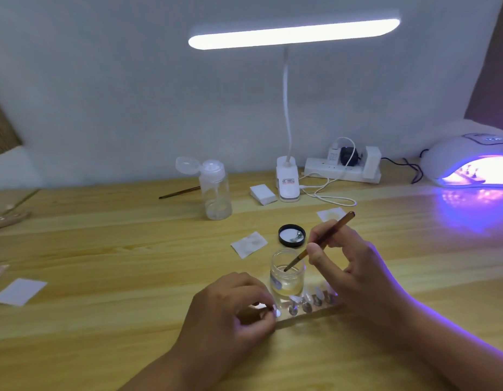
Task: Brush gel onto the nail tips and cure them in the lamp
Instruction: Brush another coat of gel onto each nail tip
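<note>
The right hand (354, 266) pinches a brush (319, 241), its tip dipped in the open gel jar (287, 273); the left hand (230, 306) pinches the left end of the clear strip (309, 311) carrying the nail tips (308, 300), just near of the jar; the jar's black lid (291, 235) lies behind it; a wipe (249, 244) sits to the lid's left; far right, the cure lamp (470, 162) glows violet; a desk lamp (294, 33) shines above the table (103, 249); a pump bottle (216, 190) stands far left of centre.
</note>
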{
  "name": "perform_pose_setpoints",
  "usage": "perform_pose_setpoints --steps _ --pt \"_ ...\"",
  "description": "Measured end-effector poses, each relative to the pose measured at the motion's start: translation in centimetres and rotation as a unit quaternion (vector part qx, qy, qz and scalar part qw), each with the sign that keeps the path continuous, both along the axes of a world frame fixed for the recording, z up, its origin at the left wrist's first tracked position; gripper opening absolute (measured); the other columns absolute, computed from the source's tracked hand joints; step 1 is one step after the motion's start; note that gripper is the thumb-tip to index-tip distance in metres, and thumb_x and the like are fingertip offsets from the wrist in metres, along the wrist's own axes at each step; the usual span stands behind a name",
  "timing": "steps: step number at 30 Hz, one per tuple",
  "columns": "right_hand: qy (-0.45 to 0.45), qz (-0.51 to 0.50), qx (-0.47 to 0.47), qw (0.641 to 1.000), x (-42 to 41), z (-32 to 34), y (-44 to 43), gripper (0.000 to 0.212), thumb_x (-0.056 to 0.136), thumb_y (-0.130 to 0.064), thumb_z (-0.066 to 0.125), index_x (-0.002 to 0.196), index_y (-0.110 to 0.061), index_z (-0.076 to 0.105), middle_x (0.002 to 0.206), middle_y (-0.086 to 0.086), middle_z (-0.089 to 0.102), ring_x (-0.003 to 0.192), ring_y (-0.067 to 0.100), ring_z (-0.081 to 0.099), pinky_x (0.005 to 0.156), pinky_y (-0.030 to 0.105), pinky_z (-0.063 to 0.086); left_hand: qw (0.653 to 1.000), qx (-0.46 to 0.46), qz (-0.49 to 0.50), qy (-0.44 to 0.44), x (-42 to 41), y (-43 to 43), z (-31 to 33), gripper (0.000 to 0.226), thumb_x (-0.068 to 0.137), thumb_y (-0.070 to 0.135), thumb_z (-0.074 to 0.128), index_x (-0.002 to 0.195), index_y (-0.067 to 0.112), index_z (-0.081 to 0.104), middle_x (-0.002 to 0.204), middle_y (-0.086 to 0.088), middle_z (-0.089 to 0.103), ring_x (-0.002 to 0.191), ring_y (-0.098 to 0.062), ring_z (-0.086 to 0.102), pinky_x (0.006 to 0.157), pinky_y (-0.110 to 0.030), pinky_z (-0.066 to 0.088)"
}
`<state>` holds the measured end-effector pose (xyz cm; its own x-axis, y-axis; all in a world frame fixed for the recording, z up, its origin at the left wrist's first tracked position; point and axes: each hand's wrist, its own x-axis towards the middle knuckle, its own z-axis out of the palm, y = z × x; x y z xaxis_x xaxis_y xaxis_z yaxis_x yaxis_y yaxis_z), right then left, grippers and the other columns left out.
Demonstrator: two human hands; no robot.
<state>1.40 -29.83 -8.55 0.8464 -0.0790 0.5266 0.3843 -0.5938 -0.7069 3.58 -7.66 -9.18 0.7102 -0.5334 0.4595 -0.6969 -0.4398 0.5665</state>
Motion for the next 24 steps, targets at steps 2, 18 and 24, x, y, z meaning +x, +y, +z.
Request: perform_pose_setpoints --steps 2,18,24 --pt "0.0 0.004 -0.001 1.0 -0.05 0.01 -0.02 0.018 0.093 -0.019 0.065 0.092 -0.036 0.058 0.091 -0.01 0.065 0.096 0.018 0.063 0.066 0.018 0.039 1.0 0.0 -0.004 0.007 -0.08 0.02 0.05 0.005 0.073 0.03 0.068 0.073 0.027 0.072 0.08 0.017 0.069 0.075 -0.002 0.065 0.063 -0.024 0.053" --pt "0.005 0.001 0.002 1.0 -0.24 0.03 0.14 0.009 0.091 -0.029 0.062 0.094 -0.036 0.058 0.092 -0.012 0.065 0.098 0.015 0.062 0.06 0.014 0.036 0.998 -0.036 0.022 0.045 -0.12 0.01 0.11 0.008 0.072 0.025 0.071 0.077 0.03 0.074 0.073 0.021 0.069 0.071 0.001 0.065 0.062 -0.004 0.035" --pt "-0.026 -0.007 0.013 1.0 -0.2 0.42 0.25 0.01 0.097 -0.026 0.061 0.092 -0.034 0.057 0.089 -0.012 0.063 0.095 0.015 0.062 0.062 0.011 0.037 0.995 -0.069 0.006 0.078 0.24 0.16 -0.08 0.011 0.074 0.019 0.074 0.077 0.028 0.078 0.075 0.018 0.071 0.072 -0.005 0.067 0.057 -0.006 0.038"
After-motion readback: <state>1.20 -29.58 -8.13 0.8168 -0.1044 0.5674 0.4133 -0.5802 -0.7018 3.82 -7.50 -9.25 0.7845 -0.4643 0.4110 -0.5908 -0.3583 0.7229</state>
